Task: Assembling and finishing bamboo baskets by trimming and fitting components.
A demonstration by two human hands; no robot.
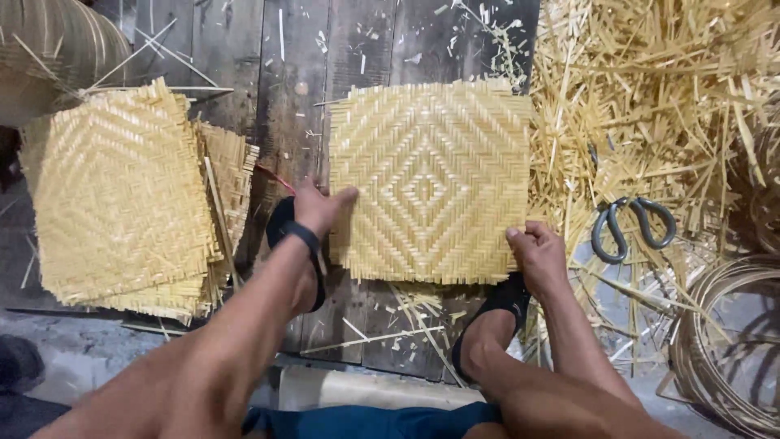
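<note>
The square woven mat (429,180) is lying flat on the plank floor (292,97) at twelve o'clock; left hand (319,207) pressing its nine o'clock edge, right hand (536,254) pinching the five o'clock corner, hands apart

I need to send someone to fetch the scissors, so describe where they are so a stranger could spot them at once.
Start at the square woven bamboo mat lying on the dark wooden planks, then look past its right edge into the heap of loose bamboo offcuts. The scissors lie at the heap's lower edge, just beyond the right hand. They are the only dark grey metal thing among pale yellow strips.
</note>
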